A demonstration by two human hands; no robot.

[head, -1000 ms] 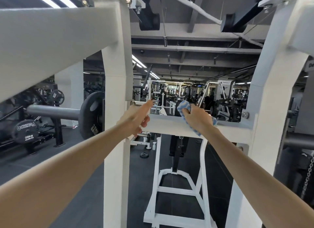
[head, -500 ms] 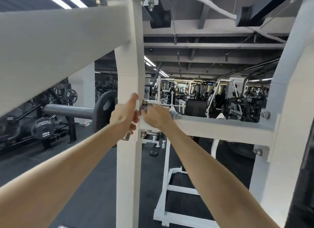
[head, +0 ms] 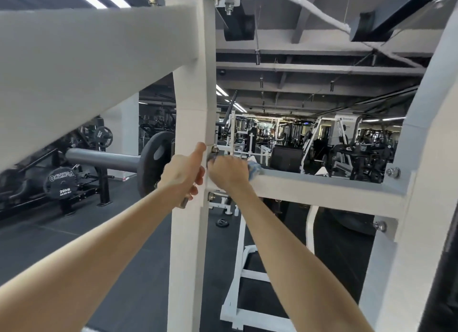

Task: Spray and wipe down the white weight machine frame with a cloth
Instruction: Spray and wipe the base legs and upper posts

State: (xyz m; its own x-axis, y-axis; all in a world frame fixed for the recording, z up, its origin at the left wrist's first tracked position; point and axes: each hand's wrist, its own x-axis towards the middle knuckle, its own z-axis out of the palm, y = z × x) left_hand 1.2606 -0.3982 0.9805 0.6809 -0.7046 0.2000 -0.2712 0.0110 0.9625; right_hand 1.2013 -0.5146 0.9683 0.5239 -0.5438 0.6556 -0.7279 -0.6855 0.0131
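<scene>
Blue cloth (head: pixel 255 170) under right hand (head: pixel 228 172)

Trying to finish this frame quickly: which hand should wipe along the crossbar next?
Probably the right. The right hand grips the blue cloth at the left end of the crossbar, free to slide rightward; the left hand holds the upright post, without a cloth.

Both bare arms outstretched, left grip (head: pixel 184 174) curled, thumb up, right grip (head: pixel 226 172) fisted on cloth (head: pixel 255 169)
</scene>
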